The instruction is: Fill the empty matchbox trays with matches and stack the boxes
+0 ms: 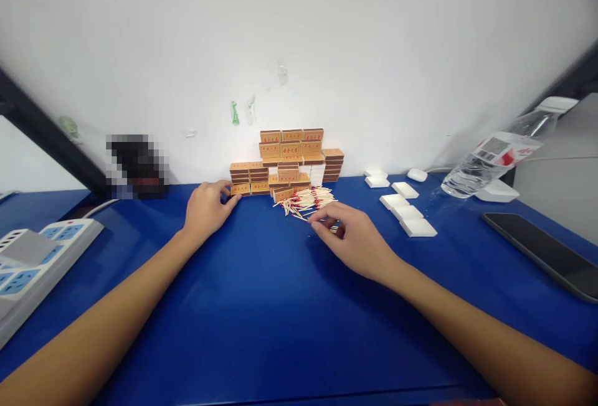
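Observation:
A stack of brown matchboxes (289,160) stands against the white wall on the blue table (261,306). In front of it lies a heap of loose red-tipped matches (308,199). My left hand (208,207) rests on the table, its fingertips touching the lowest left matchbox (240,189), fingers curled around it. My right hand (348,235) lies at the near edge of the match heap, thumb and fingers pinched together on a few matches.
Several white inner trays (406,210) lie to the right of the stack. A tilted water bottle (495,157) and a dark phone (546,253) are at the right. A power strip (32,256) sits at the left edge, a blurred dark object (137,166) behind it.

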The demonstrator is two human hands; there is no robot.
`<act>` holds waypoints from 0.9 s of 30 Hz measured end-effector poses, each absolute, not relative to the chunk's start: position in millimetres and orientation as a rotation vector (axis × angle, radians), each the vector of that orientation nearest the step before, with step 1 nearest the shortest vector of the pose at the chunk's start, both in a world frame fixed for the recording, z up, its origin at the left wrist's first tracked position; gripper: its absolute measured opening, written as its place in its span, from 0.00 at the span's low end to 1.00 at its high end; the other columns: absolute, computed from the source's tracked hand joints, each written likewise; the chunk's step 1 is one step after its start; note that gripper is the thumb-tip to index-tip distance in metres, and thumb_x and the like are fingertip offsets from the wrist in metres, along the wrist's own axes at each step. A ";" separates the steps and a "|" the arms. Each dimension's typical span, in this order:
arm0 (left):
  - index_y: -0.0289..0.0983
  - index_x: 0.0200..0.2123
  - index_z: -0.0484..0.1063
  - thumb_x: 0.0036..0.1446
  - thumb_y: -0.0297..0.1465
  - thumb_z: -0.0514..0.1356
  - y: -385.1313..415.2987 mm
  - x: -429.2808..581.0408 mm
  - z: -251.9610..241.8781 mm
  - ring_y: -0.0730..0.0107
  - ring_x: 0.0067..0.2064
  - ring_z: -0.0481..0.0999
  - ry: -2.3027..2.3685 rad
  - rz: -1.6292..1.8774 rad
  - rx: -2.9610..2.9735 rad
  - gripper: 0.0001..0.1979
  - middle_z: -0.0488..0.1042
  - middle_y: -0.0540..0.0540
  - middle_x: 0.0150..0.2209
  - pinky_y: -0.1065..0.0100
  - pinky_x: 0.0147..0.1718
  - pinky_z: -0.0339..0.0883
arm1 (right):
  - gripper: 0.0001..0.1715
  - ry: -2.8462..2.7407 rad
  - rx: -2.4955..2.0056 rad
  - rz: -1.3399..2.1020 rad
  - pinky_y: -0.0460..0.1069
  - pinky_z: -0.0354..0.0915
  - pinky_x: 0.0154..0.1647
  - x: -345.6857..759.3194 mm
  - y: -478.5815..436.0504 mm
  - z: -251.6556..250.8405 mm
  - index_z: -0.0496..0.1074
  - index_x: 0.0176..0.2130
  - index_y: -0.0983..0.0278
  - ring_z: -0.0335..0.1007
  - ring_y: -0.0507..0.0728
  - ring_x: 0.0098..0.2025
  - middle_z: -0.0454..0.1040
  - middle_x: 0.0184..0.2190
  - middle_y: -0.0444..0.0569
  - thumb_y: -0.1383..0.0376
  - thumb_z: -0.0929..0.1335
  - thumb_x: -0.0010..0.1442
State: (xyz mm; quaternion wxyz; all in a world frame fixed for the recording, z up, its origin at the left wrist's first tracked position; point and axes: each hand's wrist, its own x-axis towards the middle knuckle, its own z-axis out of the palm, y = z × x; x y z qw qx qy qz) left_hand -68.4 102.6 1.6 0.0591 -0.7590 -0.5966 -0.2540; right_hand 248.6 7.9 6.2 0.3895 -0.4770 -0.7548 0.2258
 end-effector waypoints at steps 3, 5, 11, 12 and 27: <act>0.38 0.54 0.77 0.65 0.38 0.62 101.2 -64.2 0.7 0.48 0.48 0.79 -1.792 -0.752 -2.284 0.17 0.84 0.42 0.41 0.55 0.47 0.70 | 0.09 -1.873 -1.246 0.495 0.53 0.70 0.36 258.8 17.8 4.9 0.78 0.38 0.60 0.74 0.57 0.34 0.80 0.39 0.50 0.61 0.68 0.68; 0.38 0.55 0.76 0.66 0.37 0.61 101.0 -63.3 -0.3 0.48 0.50 0.79 -1.788 -0.754 -2.277 0.17 0.84 0.41 0.44 0.55 0.49 0.70 | 0.10 -1.853 -1.268 0.464 0.53 0.70 0.36 265.1 23.4 4.3 0.78 0.38 0.61 0.74 0.56 0.33 0.81 0.40 0.50 0.61 0.68 0.67; 0.36 0.54 0.77 0.67 0.37 0.60 95.7 -69.2 2.1 0.46 0.51 0.78 -1.716 -0.743 -2.319 0.17 0.83 0.39 0.50 0.51 0.52 0.70 | 0.12 -1.828 -1.412 0.310 0.54 0.68 0.37 279.6 36.7 9.4 0.80 0.39 0.62 0.73 0.57 0.32 0.82 0.36 0.51 0.60 0.67 0.66; 0.35 0.54 0.77 0.67 0.37 0.60 93.1 -70.1 3.7 0.45 0.52 0.78 -1.697 -0.744 -2.318 0.17 0.83 0.38 0.51 0.50 0.52 0.70 | 0.13 -1.828 -1.444 0.298 0.54 0.68 0.36 283.3 39.4 11.9 0.80 0.39 0.62 0.73 0.57 0.32 0.82 0.35 0.51 0.59 0.67 0.65; 0.36 0.45 0.80 0.74 0.36 0.55 40.4 -26.6 7.4 0.56 0.41 0.79 -0.924 -0.520 -2.737 0.14 0.82 0.41 0.39 0.57 0.41 0.71 | 0.25 -1.877 -2.414 0.102 0.56 0.66 0.32 398.8 67.6 46.8 0.79 0.33 0.61 0.79 0.68 0.38 0.84 0.39 0.59 0.42 0.72 0.58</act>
